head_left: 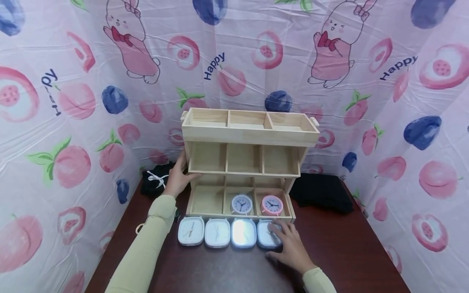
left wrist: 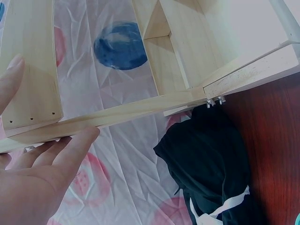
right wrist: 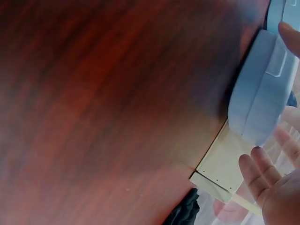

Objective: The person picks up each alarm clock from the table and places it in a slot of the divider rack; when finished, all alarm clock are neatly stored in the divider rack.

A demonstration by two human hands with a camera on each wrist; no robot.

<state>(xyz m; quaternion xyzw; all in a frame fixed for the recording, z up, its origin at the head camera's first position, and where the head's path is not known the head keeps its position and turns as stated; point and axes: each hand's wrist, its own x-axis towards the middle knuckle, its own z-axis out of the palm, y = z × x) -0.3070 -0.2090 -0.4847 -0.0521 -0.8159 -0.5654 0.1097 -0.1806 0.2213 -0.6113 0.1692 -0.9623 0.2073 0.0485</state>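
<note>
While left hand (head_left: 178, 178) grips shelf (head_left: 244, 162) edge, right hand (head_left: 291, 247) lies fingers spread on rightmost square clock (head_left: 268, 234) — four in row on table (head_left: 348, 248).

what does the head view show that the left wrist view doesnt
Only the head view shows the right hand resting on the rightmost of four square clocks lined up on the table, plus a white round clock and a pink round clock in the shelf's bottom tier. Only the left wrist view shows the shelf's underside close up. Both show the left hand holding the wooden shelf and the black cloth beside it.
</note>
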